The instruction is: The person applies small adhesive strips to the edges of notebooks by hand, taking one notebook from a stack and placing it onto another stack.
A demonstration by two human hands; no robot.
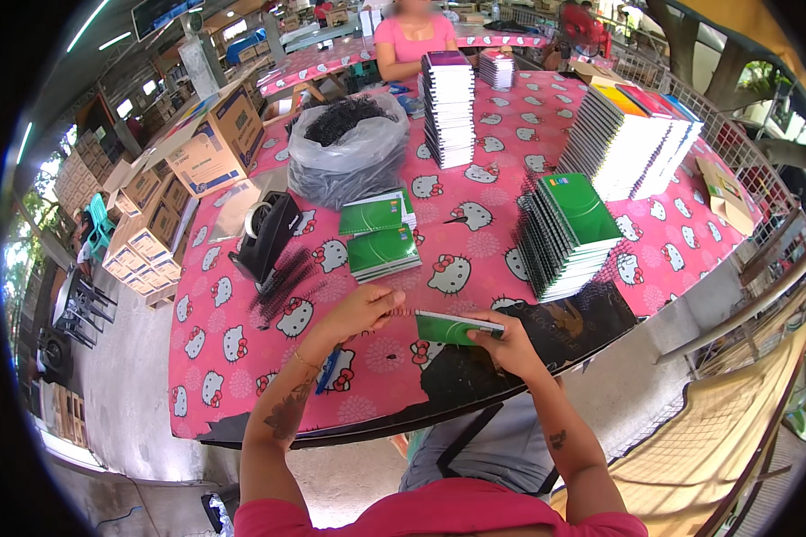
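One tape dispenser (269, 237) and one plastic bag (349, 174) of black coils (345, 123) crowd left of centre, beside two short green piles (382, 255). The surface (269, 358) is pink, cat-printed; cartons (213, 150) stand upper left. Below centre, the right hand's (510, 345) fingers pinch one green notebook (443, 329); the left hand's (360, 313) pinch its coil end (409, 312).

Grey concrete floor (134, 358), white tube lights (114, 41) overhead.

Dark printed lettering marks the side of the large brown cardboard box (208, 148) left of the translucent plastic bag (349, 176). Gold lettering, partly covered, shows on the flat black sheet (600, 315) well to the bag's front right. Small multicoloured printed marks stand on the green-covered notebooks (378, 249) just before the bag and the tall green spiral-notebook stack (575, 208) to its right.
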